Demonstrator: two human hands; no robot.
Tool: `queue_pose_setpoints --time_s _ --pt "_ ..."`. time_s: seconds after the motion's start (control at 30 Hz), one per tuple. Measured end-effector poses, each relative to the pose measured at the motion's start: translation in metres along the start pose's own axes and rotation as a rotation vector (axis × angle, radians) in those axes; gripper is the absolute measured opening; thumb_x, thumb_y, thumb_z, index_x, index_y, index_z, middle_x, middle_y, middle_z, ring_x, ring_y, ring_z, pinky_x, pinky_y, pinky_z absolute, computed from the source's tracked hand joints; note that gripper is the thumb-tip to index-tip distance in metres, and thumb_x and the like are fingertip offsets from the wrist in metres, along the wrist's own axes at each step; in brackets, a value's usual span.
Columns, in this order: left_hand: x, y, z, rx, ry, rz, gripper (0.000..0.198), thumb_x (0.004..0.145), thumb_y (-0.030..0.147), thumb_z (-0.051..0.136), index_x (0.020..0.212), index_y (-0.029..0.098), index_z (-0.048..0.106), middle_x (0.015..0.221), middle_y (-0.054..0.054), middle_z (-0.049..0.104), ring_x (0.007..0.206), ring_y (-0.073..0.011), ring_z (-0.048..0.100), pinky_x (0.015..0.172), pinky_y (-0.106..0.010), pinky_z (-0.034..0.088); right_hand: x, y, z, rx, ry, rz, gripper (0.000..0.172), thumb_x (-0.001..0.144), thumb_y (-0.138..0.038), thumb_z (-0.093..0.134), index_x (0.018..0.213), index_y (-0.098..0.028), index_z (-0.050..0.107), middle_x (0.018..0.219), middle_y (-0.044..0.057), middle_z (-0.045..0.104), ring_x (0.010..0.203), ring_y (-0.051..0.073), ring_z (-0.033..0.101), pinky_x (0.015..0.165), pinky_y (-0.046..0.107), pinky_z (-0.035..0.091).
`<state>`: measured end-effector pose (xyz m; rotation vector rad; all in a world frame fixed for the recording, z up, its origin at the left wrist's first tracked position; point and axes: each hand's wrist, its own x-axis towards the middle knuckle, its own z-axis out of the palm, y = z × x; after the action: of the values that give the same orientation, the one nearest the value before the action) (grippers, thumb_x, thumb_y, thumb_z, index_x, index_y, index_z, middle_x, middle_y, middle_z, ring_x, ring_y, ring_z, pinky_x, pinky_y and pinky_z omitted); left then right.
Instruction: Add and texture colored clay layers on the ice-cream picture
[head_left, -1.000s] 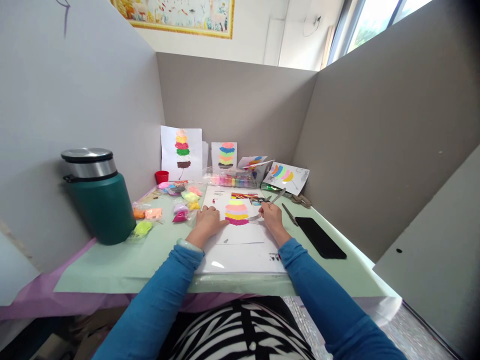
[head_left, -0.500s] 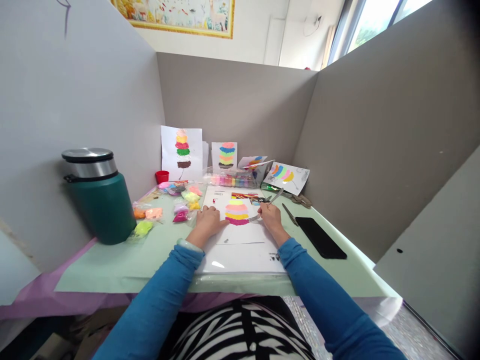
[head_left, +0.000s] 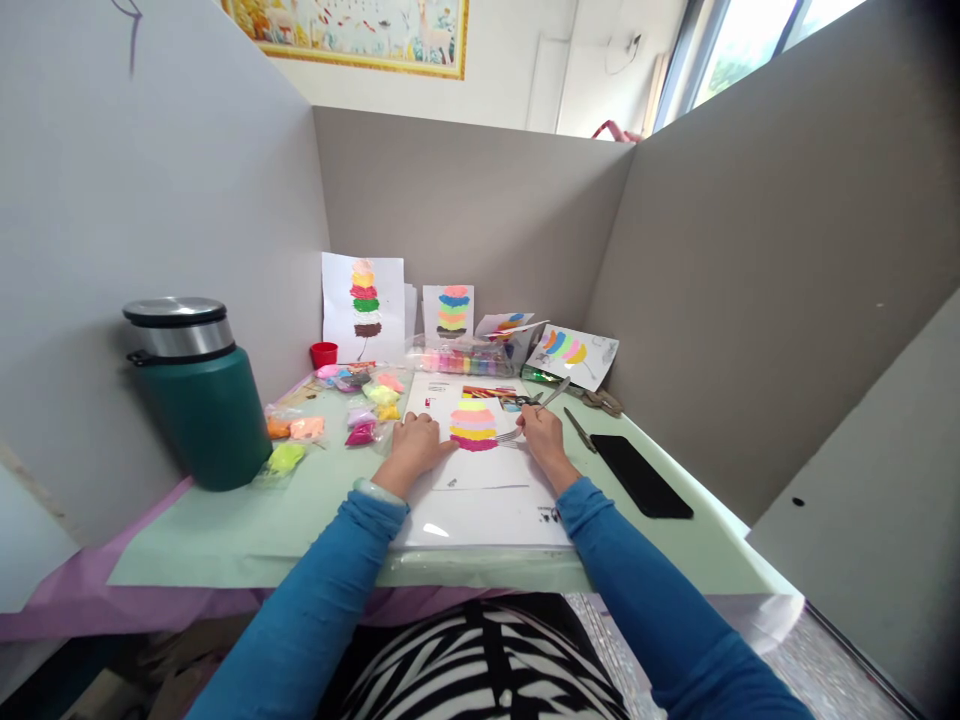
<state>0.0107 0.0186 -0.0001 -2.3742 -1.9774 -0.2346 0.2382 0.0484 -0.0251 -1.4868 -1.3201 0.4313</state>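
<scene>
A white sheet of paper (head_left: 480,472) lies on a larger white board (head_left: 427,515), bearing stacked bands of clay (head_left: 473,420) in yellow, pink, orange-yellow and magenta. At the sheet's left edge my left hand (head_left: 414,447) rests flat, its thumb stretched toward the magenta band. My right hand (head_left: 541,438) is closed around a metal fork (head_left: 555,392). The fork's handle sticks up to the right, and its tines sit by the right end of the magenta band. Whether the tines touch the clay I cannot tell.
Bagged coloured clay (head_left: 361,433) lies left, near a green thermos (head_left: 206,400) and a red cup (head_left: 324,354). A knife (head_left: 579,428) and a black phone-like slab (head_left: 641,476) are at right. Finished pictures (head_left: 363,306) lean at the back, behind a clear case (head_left: 466,358). Partitions enclose the desk.
The fork's tines have shifted very slightly near the magenta band. My left hand has stayed in place. More of a reddish object shows above the back partition.
</scene>
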Motion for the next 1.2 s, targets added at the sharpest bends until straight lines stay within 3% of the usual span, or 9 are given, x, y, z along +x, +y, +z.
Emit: queue_pose_setpoints --time_s 0.13,0.27,0.37,0.57,0.7,0.8,0.9,1.0,1.2 --pt "-0.002 0.001 -0.002 0.0 0.001 -0.002 0.054 0.087 0.058 0.046 0.109 0.015 0.07 0.125 -0.017 0.061 0.119 -0.0344 0.046 0.096 -0.044 0.038 -0.001 -0.001 0.001 0.042 -0.066 -0.026 0.037 0.078 -0.04 0.042 0.053 -0.021 0.06 0.057 0.003 0.064 0.062 0.018 0.058 0.062 0.027 0.039" --pt "-0.002 0.001 -0.002 0.005 0.007 0.0 0.053 0.088 0.058 0.046 0.108 0.015 0.07 0.125 -0.017 0.061 0.119 -0.0346 0.047 0.096 -0.043 0.038 0.001 0.001 -0.002 -0.052 -0.004 -0.011 0.037 0.078 -0.038 0.04 0.052 -0.021 0.06 0.056 0.003 0.063 0.062 0.018 0.057 0.061 0.028 0.037" --pt "-0.002 0.001 -0.001 0.005 0.0 0.001 0.054 0.088 0.058 0.046 0.109 0.015 0.07 0.125 -0.017 0.061 0.119 -0.0346 0.047 0.096 -0.043 0.037 0.002 0.002 -0.002 0.013 0.029 0.005 0.037 0.078 -0.04 0.042 0.053 -0.021 0.06 0.055 0.003 0.063 0.061 0.018 0.057 0.06 0.027 0.038" --pt "-0.001 0.0 -0.001 0.011 0.0 -0.001 0.054 0.088 0.059 0.046 0.109 0.015 0.07 0.126 -0.017 0.061 0.12 -0.035 0.046 0.096 -0.043 0.037 -0.001 -0.001 0.006 0.126 -0.101 -0.004 0.035 0.077 -0.039 0.045 0.053 -0.019 0.061 0.051 0.002 0.06 0.055 0.016 0.056 0.058 0.027 0.039" --pt "0.0 0.0 -0.001 0.009 0.001 0.001 0.053 0.088 0.057 0.046 0.108 0.014 0.07 0.125 -0.017 0.061 0.118 -0.0346 0.047 0.095 -0.043 0.038 0.004 0.005 0.001 -0.02 -0.005 0.02 0.036 0.078 -0.036 0.043 0.051 -0.02 0.062 0.053 0.003 0.062 0.06 0.018 0.057 0.059 0.027 0.037" --pt "-0.001 0.001 -0.001 0.007 -0.001 -0.001 0.052 0.088 0.056 0.047 0.108 0.014 0.07 0.125 -0.017 0.061 0.119 -0.0344 0.047 0.095 -0.043 0.038 0.006 0.008 0.0 0.023 0.029 0.032 0.035 0.077 -0.037 0.044 0.052 -0.02 0.061 0.054 0.003 0.062 0.059 0.018 0.056 0.058 0.027 0.037" --pt "-0.002 0.002 -0.003 0.007 0.0 -0.001 0.053 0.088 0.058 0.047 0.108 0.014 0.07 0.125 -0.017 0.061 0.12 -0.0343 0.046 0.095 -0.042 0.037 0.003 0.005 0.006 0.151 -0.047 0.033 0.033 0.076 -0.039 0.047 0.054 -0.02 0.061 0.051 0.002 0.06 0.056 0.017 0.056 0.056 0.026 0.038" --pt "-0.002 0.002 -0.003 0.008 -0.001 -0.004 0.054 0.088 0.058 0.046 0.108 0.014 0.07 0.126 -0.017 0.061 0.12 -0.0347 0.046 0.095 -0.043 0.037 0.0 0.0 0.009 0.137 -0.112 0.029 0.033 0.077 -0.037 0.046 0.052 -0.02 0.061 0.05 0.002 0.06 0.055 0.017 0.056 0.057 0.026 0.038" --pt "-0.002 0.001 -0.001 0.007 0.004 0.0 0.054 0.088 0.058 0.046 0.108 0.014 0.07 0.125 -0.017 0.061 0.119 -0.0344 0.047 0.095 -0.043 0.037 0.003 0.002 -0.003 -0.053 0.041 0.031 0.035 0.079 -0.034 0.043 0.05 -0.021 0.061 0.054 0.003 0.063 0.061 0.019 0.057 0.059 0.027 0.037"
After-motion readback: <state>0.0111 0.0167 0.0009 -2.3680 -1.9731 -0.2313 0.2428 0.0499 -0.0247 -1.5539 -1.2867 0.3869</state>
